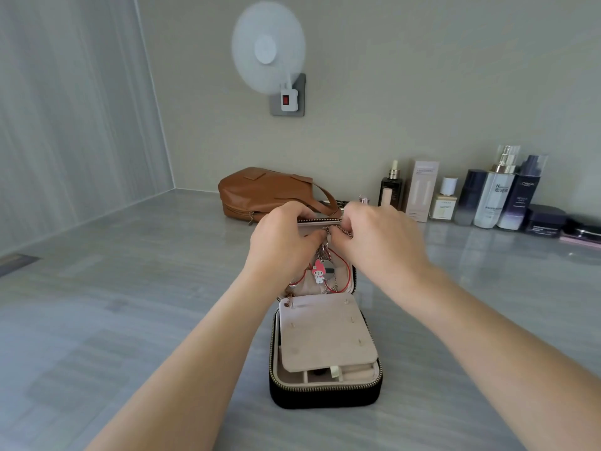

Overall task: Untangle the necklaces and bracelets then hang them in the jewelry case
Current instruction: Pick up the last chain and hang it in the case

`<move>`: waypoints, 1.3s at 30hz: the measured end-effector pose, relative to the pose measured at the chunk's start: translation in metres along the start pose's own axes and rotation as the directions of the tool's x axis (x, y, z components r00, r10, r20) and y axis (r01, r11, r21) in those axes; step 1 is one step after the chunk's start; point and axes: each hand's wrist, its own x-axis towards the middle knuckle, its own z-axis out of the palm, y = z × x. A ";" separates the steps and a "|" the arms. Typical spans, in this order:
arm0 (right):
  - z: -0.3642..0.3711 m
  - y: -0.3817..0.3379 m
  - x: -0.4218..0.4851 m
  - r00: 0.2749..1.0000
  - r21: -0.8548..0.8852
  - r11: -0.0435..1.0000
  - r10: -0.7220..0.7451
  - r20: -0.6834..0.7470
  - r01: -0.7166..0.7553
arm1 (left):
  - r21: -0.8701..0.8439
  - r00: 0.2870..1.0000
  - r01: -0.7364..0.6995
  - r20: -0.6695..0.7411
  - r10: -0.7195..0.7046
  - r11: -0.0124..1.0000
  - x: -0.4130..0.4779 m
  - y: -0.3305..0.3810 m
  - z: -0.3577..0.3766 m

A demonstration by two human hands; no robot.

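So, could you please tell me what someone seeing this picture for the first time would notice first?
Both hands, left hand and right hand, meet at the top edge of the upright lid of the open black jewelry case mid-counter, pinching a chain. Below them in the lid hang a red cord and a pink cartoon charm. Behind sit a brown leather bag and, at right, skincare bottles.

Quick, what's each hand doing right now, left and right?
Left hand: fingers pinched shut on the chain at the jewelry case lid's top edge.
Right hand: pinched shut on the same chain.
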 end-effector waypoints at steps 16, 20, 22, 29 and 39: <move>-0.014 -0.002 -0.007 0.905 0.122 0.948 0.235 0.355 -0.294 | -0.029 0.999 0.023 -0.046 -0.024 0.999 -0.003 0.001 -0.001; -0.020 0.000 -0.003 0.880 0.143 0.927 0.270 0.391 -0.347 | -0.048 0.998 0.038 -0.050 -0.041 0.998 -0.004 0.003 -0.002; -0.019 0.000 -0.003 0.909 0.164 0.926 0.279 0.310 -0.340 | -0.057 0.998 0.034 -0.053 -0.037 0.998 -0.005 0.003 -0.002; -0.007 0.003 -0.003 0.954 0.182 0.940 0.265 0.140 -0.288 | -0.061 0.998 0.015 -0.062 -0.019 0.998 -0.005 0.003 -0.002; -0.010 0.005 -0.004 0.948 0.212 0.927 0.279 0.153 -0.308 | -0.059 0.998 0.015 -0.062 -0.019 0.998 -0.007 0.006 -0.003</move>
